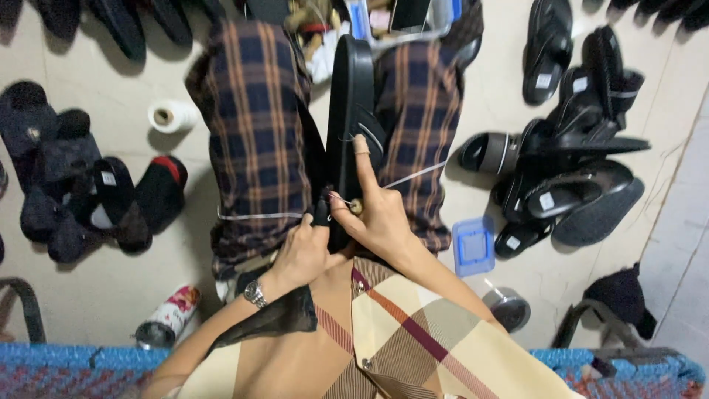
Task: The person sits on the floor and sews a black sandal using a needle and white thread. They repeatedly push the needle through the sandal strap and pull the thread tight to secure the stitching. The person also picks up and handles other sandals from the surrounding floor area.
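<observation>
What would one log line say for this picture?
left hand: on sandal heel | right hand: finger on strap, pulling thread | sandal: on edge between knees

Pale floor (111, 295) — black sandals (569, 177), white thread spool (171, 116), blue lid (473, 246), can (166, 319).

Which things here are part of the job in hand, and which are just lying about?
In hand:
black sandal held between the knees
white thread running across the lap
left hand and right hand at the sandal's near end

Lying about:
pile of black sandals
white roll
blue lid
printed can
</observation>
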